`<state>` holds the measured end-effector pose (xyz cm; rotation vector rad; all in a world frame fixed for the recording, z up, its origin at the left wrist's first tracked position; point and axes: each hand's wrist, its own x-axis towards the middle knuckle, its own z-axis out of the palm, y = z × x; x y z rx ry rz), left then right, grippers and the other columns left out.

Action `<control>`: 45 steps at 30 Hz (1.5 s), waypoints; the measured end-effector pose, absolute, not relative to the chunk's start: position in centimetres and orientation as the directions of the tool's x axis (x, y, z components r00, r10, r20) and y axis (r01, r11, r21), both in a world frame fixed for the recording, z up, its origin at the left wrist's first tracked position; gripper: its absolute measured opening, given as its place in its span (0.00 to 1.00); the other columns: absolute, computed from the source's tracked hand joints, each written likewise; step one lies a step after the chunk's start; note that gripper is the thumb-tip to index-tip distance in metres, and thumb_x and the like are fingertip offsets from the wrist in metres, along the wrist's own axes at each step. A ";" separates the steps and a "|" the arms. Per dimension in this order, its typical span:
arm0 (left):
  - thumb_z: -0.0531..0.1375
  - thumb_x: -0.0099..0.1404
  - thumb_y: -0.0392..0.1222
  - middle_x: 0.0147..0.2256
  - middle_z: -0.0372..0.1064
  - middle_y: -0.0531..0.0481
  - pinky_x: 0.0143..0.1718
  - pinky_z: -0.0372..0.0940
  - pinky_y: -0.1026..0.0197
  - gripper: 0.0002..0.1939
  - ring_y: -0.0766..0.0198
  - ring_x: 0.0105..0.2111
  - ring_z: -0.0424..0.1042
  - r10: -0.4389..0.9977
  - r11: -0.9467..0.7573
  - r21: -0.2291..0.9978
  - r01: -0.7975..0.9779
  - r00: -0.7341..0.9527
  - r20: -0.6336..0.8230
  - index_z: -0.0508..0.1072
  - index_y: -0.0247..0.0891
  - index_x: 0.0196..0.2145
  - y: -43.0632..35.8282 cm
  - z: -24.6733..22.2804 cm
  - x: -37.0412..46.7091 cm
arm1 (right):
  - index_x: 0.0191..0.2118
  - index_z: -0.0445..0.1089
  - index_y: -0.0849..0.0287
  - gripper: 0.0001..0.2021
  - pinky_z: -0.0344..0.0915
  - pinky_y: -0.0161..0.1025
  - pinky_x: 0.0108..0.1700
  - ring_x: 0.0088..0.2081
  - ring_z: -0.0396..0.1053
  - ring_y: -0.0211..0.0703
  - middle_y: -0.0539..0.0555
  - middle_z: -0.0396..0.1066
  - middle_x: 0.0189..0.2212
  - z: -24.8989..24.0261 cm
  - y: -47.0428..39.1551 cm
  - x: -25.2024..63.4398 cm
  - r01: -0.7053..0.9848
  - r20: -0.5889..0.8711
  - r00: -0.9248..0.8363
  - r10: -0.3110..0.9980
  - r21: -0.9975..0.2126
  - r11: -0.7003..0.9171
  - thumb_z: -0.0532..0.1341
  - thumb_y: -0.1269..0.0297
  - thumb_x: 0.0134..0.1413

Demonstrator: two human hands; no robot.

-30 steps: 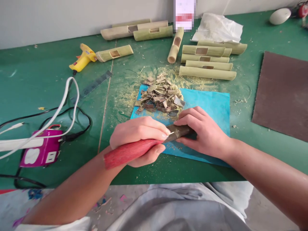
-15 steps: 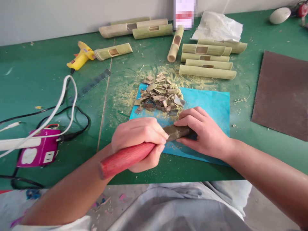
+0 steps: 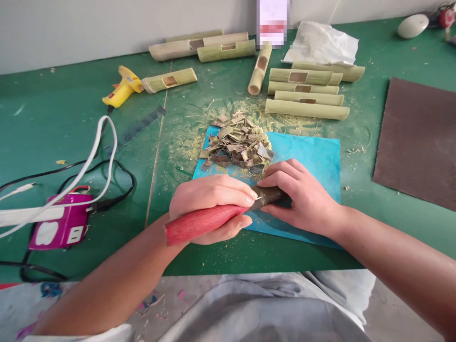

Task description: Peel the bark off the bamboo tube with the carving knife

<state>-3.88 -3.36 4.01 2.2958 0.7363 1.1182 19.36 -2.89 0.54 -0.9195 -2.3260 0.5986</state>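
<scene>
My left hand (image 3: 213, 194) is closed around a red wooden handle (image 3: 206, 223), its thick end pointing back to the lower left. The tool's working end is hidden at my fingertips, which touch a dark brown piece (image 3: 269, 194). That piece looks rounded and lies over a blue sheet (image 3: 306, 156). My right hand (image 3: 302, 197) grips its right part between thumb and fingers, covering that end. A thin pale sliver shows by the left fingertips. Just beyond both hands is a heap of small brown and grey chips (image 3: 237, 142).
Cut bamboo tubes with square openings (image 3: 308, 109) lie at the back. On the left are a yellow glue gun (image 3: 123, 88), a ruler (image 3: 142, 126), white and black cables, and a purple power socket (image 3: 62, 221). A brown rough sheet (image 3: 416, 142) lies right.
My left hand has slid right along the dark brown piece with the red handle, which now lies flatter. My right hand has stayed in place.
</scene>
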 end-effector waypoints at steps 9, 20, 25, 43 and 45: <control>0.66 0.63 0.39 0.36 0.80 0.47 0.41 0.77 0.63 0.06 0.64 0.37 0.81 0.669 -0.713 0.658 0.242 0.516 0.535 0.75 0.38 0.38 -3.3 3.9 -3.7 | 0.45 0.67 0.58 0.14 0.66 0.49 0.47 0.44 0.69 0.52 0.59 0.74 0.44 0.6 -2.9 19.3 0.469 0.346 -0.599 0.722 -0.579 0.667 0.67 0.67 0.53; 0.65 0.61 0.33 0.35 0.80 0.48 0.37 0.77 0.63 0.06 0.64 0.35 0.80 0.671 -0.711 0.659 0.246 0.517 0.531 0.75 0.40 0.36 -3.3 4.2 -3.6 | 0.44 0.67 0.58 0.13 0.66 0.50 0.47 0.44 0.69 0.52 0.59 0.74 0.44 0.7 -2.8 19.3 0.471 0.336 -0.602 0.725 -0.584 0.661 0.67 0.66 0.54; 0.61 0.58 0.27 0.29 0.77 0.49 0.28 0.73 0.63 0.07 0.66 0.27 0.76 0.643 -0.741 0.643 0.194 0.483 0.595 0.73 0.38 0.32 -3.5 4.3 -3.7 | 0.46 0.67 0.57 0.13 0.66 0.50 0.47 0.46 0.69 0.53 0.59 0.73 0.45 0.5 -2.9 19.4 0.464 0.342 -0.610 0.715 -0.577 0.672 0.66 0.66 0.54; 0.60 0.63 0.36 0.29 0.77 0.52 0.27 0.75 0.64 0.03 0.66 0.28 0.78 0.662 -0.741 0.626 0.241 0.414 0.625 0.74 0.41 0.33 -3.6 4.0 -3.9 | 0.46 0.67 0.57 0.14 0.66 0.50 0.47 0.45 0.69 0.53 0.60 0.74 0.45 0.6 -2.8 19.3 0.473 0.326 -0.610 0.722 -0.581 0.662 0.66 0.67 0.54; 0.61 0.62 0.34 0.30 0.78 0.52 0.28 0.75 0.64 0.03 0.66 0.28 0.79 0.655 -0.746 0.620 0.243 0.437 0.616 0.74 0.41 0.33 -3.5 3.9 -3.8 | 0.46 0.67 0.58 0.14 0.66 0.50 0.47 0.45 0.69 0.53 0.60 0.74 0.45 0.6 -2.7 19.3 0.470 0.330 -0.609 0.721 -0.582 0.663 0.66 0.68 0.53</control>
